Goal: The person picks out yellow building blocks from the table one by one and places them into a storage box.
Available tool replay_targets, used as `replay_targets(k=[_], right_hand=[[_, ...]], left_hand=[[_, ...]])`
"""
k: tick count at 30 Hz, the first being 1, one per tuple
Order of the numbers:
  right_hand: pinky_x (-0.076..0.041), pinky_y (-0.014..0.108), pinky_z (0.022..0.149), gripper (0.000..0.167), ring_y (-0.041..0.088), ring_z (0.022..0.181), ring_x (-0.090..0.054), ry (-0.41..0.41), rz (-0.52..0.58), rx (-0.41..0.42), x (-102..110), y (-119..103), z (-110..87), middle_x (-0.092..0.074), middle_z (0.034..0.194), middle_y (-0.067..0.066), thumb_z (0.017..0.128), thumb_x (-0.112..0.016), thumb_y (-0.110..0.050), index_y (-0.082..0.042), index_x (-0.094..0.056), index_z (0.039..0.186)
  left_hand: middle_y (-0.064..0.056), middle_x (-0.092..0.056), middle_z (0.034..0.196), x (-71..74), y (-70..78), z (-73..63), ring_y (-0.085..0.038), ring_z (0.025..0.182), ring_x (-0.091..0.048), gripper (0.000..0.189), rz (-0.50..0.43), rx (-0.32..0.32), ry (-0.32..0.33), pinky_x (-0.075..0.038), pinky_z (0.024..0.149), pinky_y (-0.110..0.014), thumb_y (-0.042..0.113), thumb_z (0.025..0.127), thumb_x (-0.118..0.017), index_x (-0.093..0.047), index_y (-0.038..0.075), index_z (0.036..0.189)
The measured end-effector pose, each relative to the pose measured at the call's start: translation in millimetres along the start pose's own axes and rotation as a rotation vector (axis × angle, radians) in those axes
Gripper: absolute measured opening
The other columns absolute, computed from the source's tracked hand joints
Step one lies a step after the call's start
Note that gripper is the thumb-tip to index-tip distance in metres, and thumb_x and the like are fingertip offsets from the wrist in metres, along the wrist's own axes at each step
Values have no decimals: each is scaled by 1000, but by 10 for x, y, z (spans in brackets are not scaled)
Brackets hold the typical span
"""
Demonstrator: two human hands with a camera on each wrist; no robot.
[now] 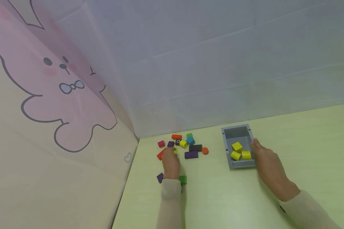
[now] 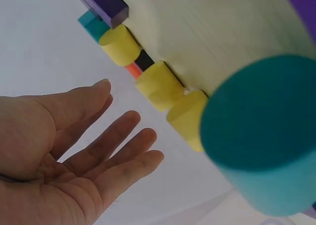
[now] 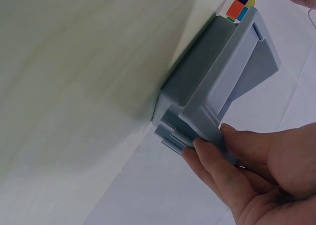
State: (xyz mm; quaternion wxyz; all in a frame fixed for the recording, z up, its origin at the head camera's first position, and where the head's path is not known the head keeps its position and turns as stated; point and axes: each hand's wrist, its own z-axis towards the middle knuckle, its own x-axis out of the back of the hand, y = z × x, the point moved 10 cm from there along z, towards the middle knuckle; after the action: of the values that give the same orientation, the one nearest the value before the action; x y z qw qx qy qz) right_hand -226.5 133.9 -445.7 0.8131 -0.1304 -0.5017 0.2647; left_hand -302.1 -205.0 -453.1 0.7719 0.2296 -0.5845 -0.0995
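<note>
My left hand [image 1: 171, 162] reaches over loose coloured blocks on the table. In the left wrist view its fingers [image 2: 118, 136] are loosely bent with nothing between them, and yellow cylinders [image 2: 160, 85] lie just past the fingertips. My right hand [image 1: 270, 168] grips the side wall of a grey plastic bin [image 1: 242, 164], thumb at the rim and fingers along the outside in the right wrist view. Inside the bin lie a yellow block [image 1: 237, 146] and two yellow cylinders [image 1: 246, 155]. In the head view, my left hand partly hides a yellow piece [image 1: 175, 151].
Around the left hand lie purple [image 1: 191, 155] and black [image 1: 195, 148] blocks, an orange round piece [image 1: 205, 150], and a blue block [image 1: 190, 141]. A green block [image 1: 183, 179] and a purple piece [image 1: 160, 177] sit beside the left wrist. Sheeted walls [image 1: 189, 79] border the table.
</note>
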Motion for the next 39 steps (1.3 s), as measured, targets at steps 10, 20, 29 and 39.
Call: replay_targets(k=[10, 20, 29, 39], right_hand=[[-49, 41, 40, 42, 46, 55, -63, -5, 3, -4, -16, 26, -21, -57, 133, 43, 86, -59, 27, 23, -60, 128], [-46, 36, 37, 42, 36, 47, -59, 2, 21, -5, -16, 36, -32, -56, 133, 43, 87, -60, 26, 23, -59, 128], [-46, 37, 38, 41, 37, 47, -59, 38, 35, 20, 2, 20, -38, -57, 131, 44, 86, -62, 26, 24, -60, 127], [-51, 40, 41, 40, 36, 47, -59, 24, 53, 10, -7, 21, -20, -56, 132, 44, 87, -61, 25, 25, -59, 127]], left_hand=[[-23, -74, 110, 2, -141, 23, -39, 107, -72, 21, 100, 1, 4, -60, 94, -46, -12, 91, -72, -75, -9, 111], [-24, -70, 109, -33, -183, -2, -38, 106, -69, 18, 106, 52, -54, -59, 96, -47, -14, 99, -57, -72, -11, 109], [-20, -72, 91, -2, -120, 37, -34, 88, -67, 12, 380, -29, -24, -54, 91, -43, -14, 91, -67, -76, -7, 94], [-21, -75, 100, -10, -211, 68, -36, 98, -72, 13, 307, 63, -56, -59, 94, -46, -13, 92, -69, -77, -8, 100]])
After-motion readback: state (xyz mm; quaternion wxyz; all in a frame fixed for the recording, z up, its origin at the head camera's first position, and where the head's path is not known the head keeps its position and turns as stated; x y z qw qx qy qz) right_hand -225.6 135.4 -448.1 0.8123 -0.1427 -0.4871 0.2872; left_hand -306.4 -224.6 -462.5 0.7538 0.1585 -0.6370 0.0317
